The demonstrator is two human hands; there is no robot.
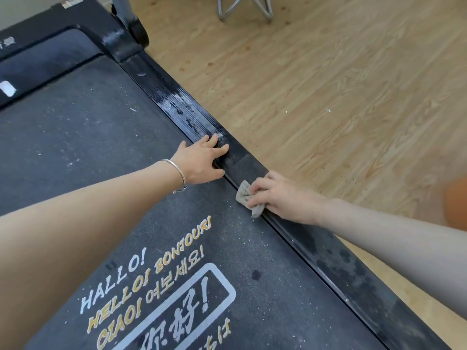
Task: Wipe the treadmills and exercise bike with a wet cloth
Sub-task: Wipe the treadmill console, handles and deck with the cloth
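One crumpled grey cloth [246, 197] sat on the treadmill [106, 127] side rail [194, 122], bunched in the right hand [283, 198], fingers curled around it. Left hand [202, 161] lay flat, fingers spread and released, pressing the rail beside the belt. Wooden floor [328, 84] beyond.

The treadmill [177, 102] runs out of the picture at the left, top and bottom edges, so its console and rear end go unseen. The printed greeting panel [161, 306] on the belt is cut by the bottom edge, its lowest characters lost. Most of the grey cloth [243, 193] lies bunched under the right hand [283, 195], whose fingertips are tucked out of sight. A chrome frame [245, 8] at the top edge shows only its feet. A blurred orange shape [456, 200] at the right edge cannot be identified.
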